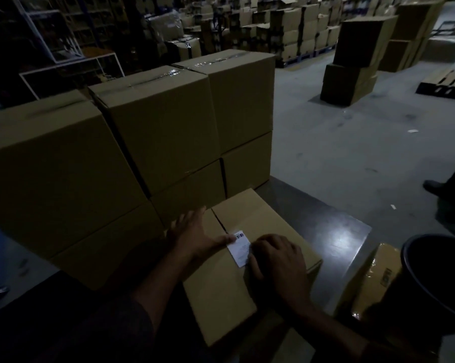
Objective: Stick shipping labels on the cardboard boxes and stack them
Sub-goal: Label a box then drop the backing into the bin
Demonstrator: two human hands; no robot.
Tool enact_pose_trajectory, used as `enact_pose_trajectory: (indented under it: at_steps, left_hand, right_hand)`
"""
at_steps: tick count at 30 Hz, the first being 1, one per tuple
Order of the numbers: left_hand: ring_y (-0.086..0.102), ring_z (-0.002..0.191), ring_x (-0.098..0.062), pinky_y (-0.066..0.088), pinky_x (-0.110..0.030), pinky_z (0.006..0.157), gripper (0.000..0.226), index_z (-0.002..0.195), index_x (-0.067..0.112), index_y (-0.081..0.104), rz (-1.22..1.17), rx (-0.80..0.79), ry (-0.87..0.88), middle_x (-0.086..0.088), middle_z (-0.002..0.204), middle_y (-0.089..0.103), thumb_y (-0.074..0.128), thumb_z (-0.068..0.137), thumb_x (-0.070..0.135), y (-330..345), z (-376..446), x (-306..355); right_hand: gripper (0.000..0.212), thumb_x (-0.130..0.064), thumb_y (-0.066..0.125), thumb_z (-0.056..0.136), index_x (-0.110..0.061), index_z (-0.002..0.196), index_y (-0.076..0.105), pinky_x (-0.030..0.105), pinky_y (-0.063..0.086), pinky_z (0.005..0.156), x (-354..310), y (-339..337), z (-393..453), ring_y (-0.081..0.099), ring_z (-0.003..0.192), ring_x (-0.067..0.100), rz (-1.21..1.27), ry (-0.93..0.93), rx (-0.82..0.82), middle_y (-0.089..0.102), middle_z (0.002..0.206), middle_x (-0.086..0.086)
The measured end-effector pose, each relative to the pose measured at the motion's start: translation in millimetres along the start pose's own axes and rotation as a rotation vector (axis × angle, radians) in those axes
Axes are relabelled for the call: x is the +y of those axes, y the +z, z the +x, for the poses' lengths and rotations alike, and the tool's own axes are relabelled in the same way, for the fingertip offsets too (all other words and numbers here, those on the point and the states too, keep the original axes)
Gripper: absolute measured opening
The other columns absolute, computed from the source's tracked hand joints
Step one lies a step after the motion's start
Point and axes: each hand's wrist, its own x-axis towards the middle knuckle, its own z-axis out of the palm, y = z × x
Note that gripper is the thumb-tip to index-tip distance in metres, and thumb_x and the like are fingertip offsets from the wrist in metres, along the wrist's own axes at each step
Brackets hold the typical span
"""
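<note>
Label point(240, 248) sits on top of the box point(250, 260), straddling the flap seam. Left hand point(195, 235) lies flat and spread at its 9 o'clock, thumb pinning the edge; right hand point(278, 260), fingers curled, presses at 3 o'clock, gripping nothing. Risks: label bridges the seam, so flaps flexing could wrinkle or lift it; dim light hides bubbles. Stack point(132, 142) at 11 o'clock — close, awaiting this box.

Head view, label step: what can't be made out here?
- Shipping label text: too small and dim to read; the right hand covers its right edge.
- Box near end: lost in shadow under the forearms.
- Black bin: cut by the right edge, contents dark.
- Left hand palm: pressed flat, contact hidden.
</note>
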Motion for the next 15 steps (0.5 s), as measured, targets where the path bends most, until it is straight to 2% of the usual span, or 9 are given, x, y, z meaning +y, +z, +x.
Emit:
enact_pose_trajectory:
  at_steps: [4, 7, 11, 15]
  left_hand:
    - [0.031, 0.150, -0.036, 0.026, -0.063, 0.118, 0.151, 0.162, 0.031, 0.022, 0.016, 0.166, -0.202, -0.008, 0.166, 0.035, 0.034, 0.038, 0.116, 9.2, -32.9, 0.7]
    - [0.033, 0.147, -0.034, 0.029, -0.057, 0.115, 0.146, 0.164, 0.029, 0.016, 0.005, 0.243, -0.216, -0.007, 0.164, 0.036, 0.031, 0.047, 0.115, 19.1, -57.4, 0.7]
    - [0.032, 0.149, -0.028, 0.030, -0.051, 0.119, 0.137, 0.163, 0.027, 0.017, -0.005, 0.292, -0.079, -0.003, 0.166, 0.030, 0.040, 0.055, 0.109, 22.7, -68.1, 1.7]
    - [0.034, 0.148, -0.026, 0.031, -0.049, 0.119, 0.133, 0.159, 0.027, 0.027, -0.018, 0.308, -0.072, 0.000, 0.164, 0.033, 0.039, 0.055, 0.109, 21.4, -68.0, -0.2]
  right_hand:
    - [0.026, -0.048, 0.060, 0.090, -0.035, 0.109, 0.072, 0.033, 0.046, 0.094, 30.5, -6.2, 45.3, 0.056, 0.106, 0.008, 0.031, -0.194, -0.137, 0.065, 0.115, -0.013]
    - [0.026, -0.050, 0.064, 0.089, -0.042, 0.113, 0.069, 0.032, 0.047, 0.096, 48.3, -3.5, 76.1, 0.053, 0.111, 0.001, 0.000, -0.320, -0.211, 0.062, 0.119, -0.019]
    - [0.022, -0.045, 0.063, 0.091, -0.039, 0.110, 0.072, 0.039, 0.048, 0.093, 39.9, 1.9, 80.2, 0.055, 0.108, 0.008, 0.051, -0.274, -0.196, 0.064, 0.117, -0.014]
    - [0.024, -0.045, 0.063, 0.092, -0.032, 0.110, 0.071, 0.032, 0.043, 0.091, 17.7, 3.9, 50.4, 0.052, 0.106, 0.010, 0.050, -0.171, -0.130, 0.062, 0.116, -0.011]
